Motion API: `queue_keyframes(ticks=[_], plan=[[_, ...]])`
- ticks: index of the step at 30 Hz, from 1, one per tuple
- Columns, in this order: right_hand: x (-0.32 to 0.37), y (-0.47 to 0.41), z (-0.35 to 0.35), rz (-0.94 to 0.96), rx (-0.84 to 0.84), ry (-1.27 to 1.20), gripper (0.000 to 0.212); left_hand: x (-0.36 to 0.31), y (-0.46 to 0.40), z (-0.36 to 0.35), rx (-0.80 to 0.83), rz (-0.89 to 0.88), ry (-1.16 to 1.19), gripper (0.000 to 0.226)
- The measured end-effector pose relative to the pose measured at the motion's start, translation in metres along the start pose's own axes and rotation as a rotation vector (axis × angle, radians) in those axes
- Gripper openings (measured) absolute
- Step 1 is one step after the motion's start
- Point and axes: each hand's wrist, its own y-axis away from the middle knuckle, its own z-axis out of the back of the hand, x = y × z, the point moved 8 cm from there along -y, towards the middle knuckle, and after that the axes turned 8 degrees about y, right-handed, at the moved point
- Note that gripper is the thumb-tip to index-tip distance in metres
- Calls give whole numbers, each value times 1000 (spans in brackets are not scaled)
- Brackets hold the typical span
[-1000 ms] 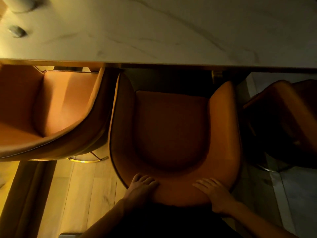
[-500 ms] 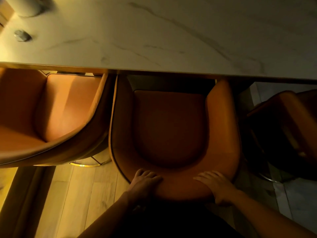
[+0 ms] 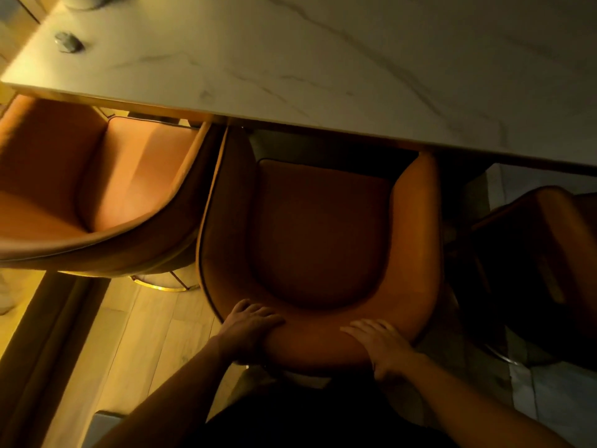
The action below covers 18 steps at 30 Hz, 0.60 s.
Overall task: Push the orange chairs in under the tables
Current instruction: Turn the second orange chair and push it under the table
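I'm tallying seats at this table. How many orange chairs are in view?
3: left chair beside the middle one; middle chair, front under the table, both hands on its back; right chair, dark, cut off by the frame. More may be hidden.

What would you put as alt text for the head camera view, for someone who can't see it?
Two bare hands, left hand and right hand, rest on the curved back of an orange chair whose front sits just under a white marble table. Another orange chair stands to its left, a shadowed chair to its right.
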Motion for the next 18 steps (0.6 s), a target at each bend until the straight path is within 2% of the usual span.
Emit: queue_keyframes(ticks=[5, 8, 12, 18], plan=[[2, 5, 3, -5, -34, -58, 103, -23, 10, 3, -92, 145, -128, 75], [7, 12, 9, -43, -64, -53, 99, -55, 14, -9, -121, 172, -41, 69], [8, 17, 8, -160, -152, -154, 90, -64, 19, -6, -245, 218, 124, 54], [30, 22, -12, -162, -165, -220, 87, -60, 38, -18, -207, 205, 124, 43]])
